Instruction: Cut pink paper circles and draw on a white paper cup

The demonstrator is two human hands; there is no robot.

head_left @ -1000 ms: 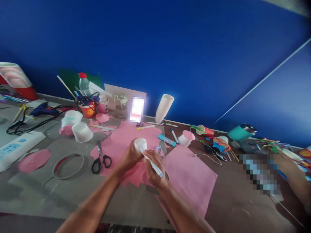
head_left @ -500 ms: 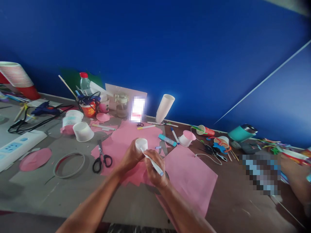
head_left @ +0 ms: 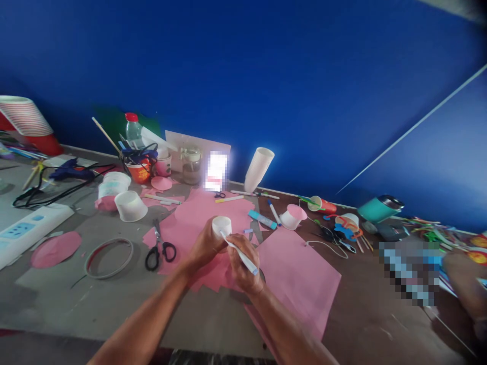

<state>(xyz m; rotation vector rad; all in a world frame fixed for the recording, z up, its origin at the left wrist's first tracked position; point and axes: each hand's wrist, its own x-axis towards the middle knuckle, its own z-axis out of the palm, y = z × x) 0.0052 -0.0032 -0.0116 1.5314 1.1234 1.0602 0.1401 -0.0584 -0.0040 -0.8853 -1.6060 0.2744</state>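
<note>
The right hand (head_left: 243, 261) is pinching a white marker with a blue cap (head_left: 242, 256), fingers curled tightly around its barrel, tip touching the small white paper cup (head_left: 221, 226). The left hand (head_left: 203, 246) is wrapping that cup from below, fingers closed about its side, holding it just above the pink paper sheets (head_left: 297, 274) lying on the grey table (head_left: 57, 299). Left of the hands, black-handled scissors (head_left: 159, 248) are lying beside a ring (head_left: 108, 257). Farther back, a stack of white cups (head_left: 258, 168) is leaning toward the blue wall (head_left: 266, 71).
</note>
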